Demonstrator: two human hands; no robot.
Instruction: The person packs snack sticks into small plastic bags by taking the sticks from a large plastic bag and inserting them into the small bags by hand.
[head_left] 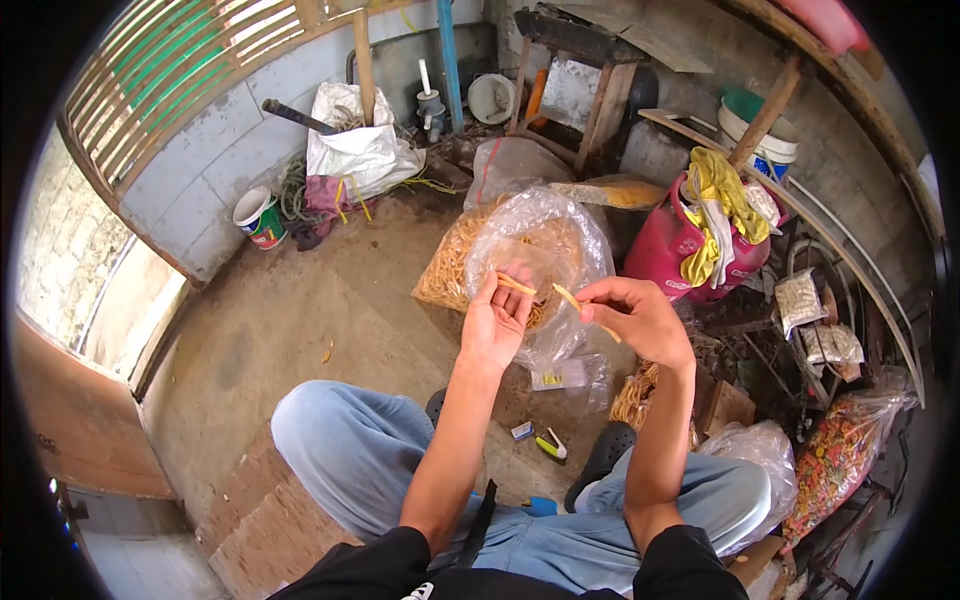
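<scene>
My left hand [495,325] is turned palm up in front of me, with a thin, yellowish snack stick [516,284] held across its curled fingers. To its right, my right hand [640,315] pinches another pale stick [566,296] between thumb and fingertips. Part of a stick also shows below those fingers; whether it is the same piece I cannot tell. Both hands are above a large clear plastic bag [592,240], opened wide, with many similar sticks [445,265] inside. A small clear packet [590,378] with a label lies below the bag.
On the floor near my shoes are a yellow-green cutter-like tool [550,446] and a small blue-white box [522,431]. A red drum [645,240] with yellow cloth stands right. More bagged sticks [633,395] and a colourful bag [835,460] lie right. A paint bucket [259,217] stands by the left wall.
</scene>
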